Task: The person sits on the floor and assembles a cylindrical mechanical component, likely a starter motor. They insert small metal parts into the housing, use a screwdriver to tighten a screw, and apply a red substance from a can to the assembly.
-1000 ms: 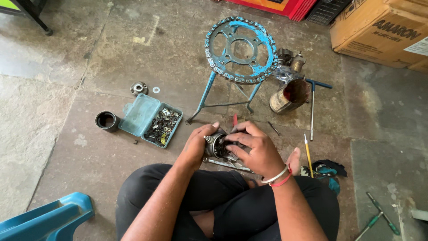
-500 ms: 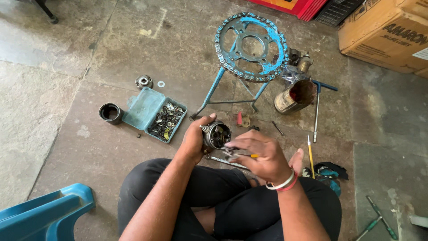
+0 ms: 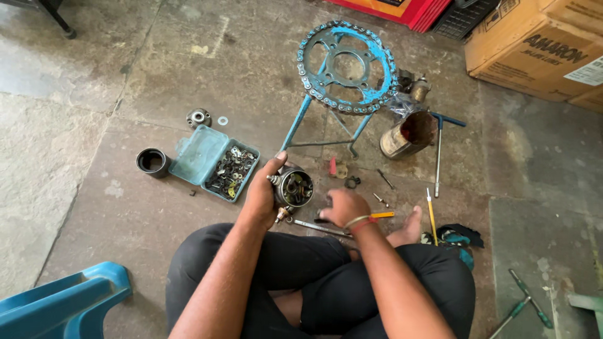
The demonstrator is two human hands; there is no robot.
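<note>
Two hands at work over one greasy part. Left hand [image 3: 262,196] wrapped around a round metal motor housing [image 3: 295,188], thumb up at 12 o'clock, open face turned toward the camera, lifted just above the floor and in front of the crossed legs. Right hand [image 3: 342,207] lowered at 3 o'clock of the housing, fingers curled down over a yellow-handled screwdriver [image 3: 380,215] and a long spanner [image 3: 317,226] on the floor; cannot tell whether anything is pinched.

Seemingly mid-job: housing open with its insides bare, loose screws and small bits lying about at 2 o'clock, nothing visibly refitted yet, so reassembly or more stripping likely left.

Further out, at 9 o'clock, an open teal plastic box [image 3: 200,154] full of small hardware, with a black ring-shaped cup [image 3: 152,161] beside it and a bearing [image 3: 198,117] with a washer above. At 12 o'clock, a blue stool [image 3: 345,69] made from a sprocket and chain. At 2 o'clock, a rusty tin can [image 3: 408,133] and a T-handle wrench [image 3: 439,143].

Packages: a brown cardboard carton [image 3: 540,50] at the top right corner, dark printed lettering and a white label on its side; a red flat-edged box [image 3: 402,9] at the top edge, black crate just beside it. Blue plastic chair [image 3: 63,304] at 8 o'clock.
</note>
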